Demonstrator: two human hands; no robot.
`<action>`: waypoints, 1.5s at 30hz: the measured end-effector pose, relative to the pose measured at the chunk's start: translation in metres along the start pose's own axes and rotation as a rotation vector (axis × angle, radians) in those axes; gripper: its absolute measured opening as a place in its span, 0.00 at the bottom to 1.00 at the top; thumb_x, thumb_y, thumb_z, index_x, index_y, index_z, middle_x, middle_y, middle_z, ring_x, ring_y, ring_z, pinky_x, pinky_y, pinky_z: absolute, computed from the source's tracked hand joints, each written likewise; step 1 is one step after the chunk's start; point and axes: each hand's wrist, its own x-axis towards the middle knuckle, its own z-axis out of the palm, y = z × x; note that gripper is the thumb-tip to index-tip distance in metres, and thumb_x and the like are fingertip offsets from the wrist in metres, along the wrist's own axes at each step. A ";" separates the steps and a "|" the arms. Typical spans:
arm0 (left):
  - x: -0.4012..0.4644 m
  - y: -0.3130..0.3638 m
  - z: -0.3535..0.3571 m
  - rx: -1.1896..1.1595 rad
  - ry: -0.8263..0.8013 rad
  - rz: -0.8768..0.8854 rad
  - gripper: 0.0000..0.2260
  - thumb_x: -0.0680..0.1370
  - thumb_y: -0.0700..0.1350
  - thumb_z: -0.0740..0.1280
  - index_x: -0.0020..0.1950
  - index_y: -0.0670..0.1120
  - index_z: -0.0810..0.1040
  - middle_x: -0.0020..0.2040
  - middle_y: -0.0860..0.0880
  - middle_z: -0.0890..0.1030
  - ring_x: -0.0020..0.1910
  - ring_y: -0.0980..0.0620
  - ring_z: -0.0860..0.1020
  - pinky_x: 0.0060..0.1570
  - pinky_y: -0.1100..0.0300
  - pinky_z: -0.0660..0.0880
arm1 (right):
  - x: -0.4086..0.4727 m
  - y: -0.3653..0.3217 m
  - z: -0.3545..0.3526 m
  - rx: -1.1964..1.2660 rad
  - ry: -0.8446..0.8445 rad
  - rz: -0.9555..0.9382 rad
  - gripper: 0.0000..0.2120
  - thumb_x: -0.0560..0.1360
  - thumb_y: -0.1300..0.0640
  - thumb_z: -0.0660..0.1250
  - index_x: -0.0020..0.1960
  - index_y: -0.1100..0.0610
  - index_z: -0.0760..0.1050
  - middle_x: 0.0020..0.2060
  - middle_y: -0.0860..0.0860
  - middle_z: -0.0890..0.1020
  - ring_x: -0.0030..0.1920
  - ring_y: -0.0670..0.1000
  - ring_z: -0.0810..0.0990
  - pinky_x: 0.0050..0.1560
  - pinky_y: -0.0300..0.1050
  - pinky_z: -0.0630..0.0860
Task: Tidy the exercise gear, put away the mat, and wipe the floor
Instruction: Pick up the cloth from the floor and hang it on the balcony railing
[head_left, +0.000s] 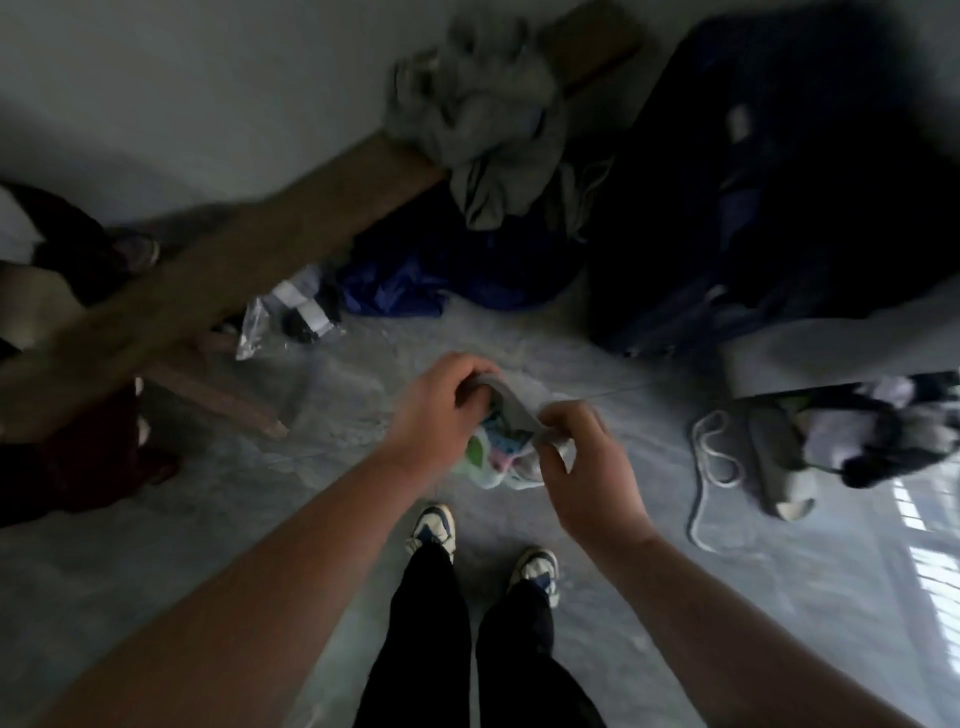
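I stand over a grey floor, and the picture is blurred. My left hand and my right hand both grip a grey band stretched between them, one end curled in each hand. Just below the band lies a white plastic bag with colourful items inside. A white rope lies coiled on the floor to the right, beside a grey rolled item.
A long wooden bench runs along the wall at left, with grey cloth heaped on its far end. Blue fabric, a clear packet and a dark pile crowd the back. My shoes are below.
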 end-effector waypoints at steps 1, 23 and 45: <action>-0.009 0.039 -0.011 -0.038 -0.006 -0.015 0.09 0.79 0.39 0.67 0.50 0.54 0.78 0.44 0.57 0.80 0.43 0.67 0.78 0.43 0.71 0.73 | -0.013 -0.025 -0.025 -0.002 0.013 0.019 0.19 0.75 0.63 0.68 0.52 0.40 0.69 0.46 0.39 0.77 0.47 0.35 0.75 0.45 0.26 0.67; -0.101 0.395 -0.010 -0.004 -0.802 0.740 0.13 0.74 0.55 0.71 0.52 0.49 0.80 0.45 0.50 0.83 0.46 0.48 0.83 0.47 0.53 0.78 | -0.249 -0.238 -0.280 0.453 0.754 0.095 0.09 0.79 0.49 0.63 0.49 0.44 0.82 0.44 0.52 0.86 0.48 0.54 0.84 0.53 0.58 0.80; -0.359 0.549 0.341 0.000 -1.083 0.820 0.08 0.75 0.36 0.72 0.49 0.48 0.86 0.44 0.51 0.86 0.45 0.53 0.83 0.48 0.53 0.80 | -0.675 -0.013 -0.404 0.523 1.495 0.473 0.10 0.80 0.53 0.64 0.48 0.51 0.84 0.43 0.50 0.87 0.44 0.52 0.85 0.39 0.44 0.78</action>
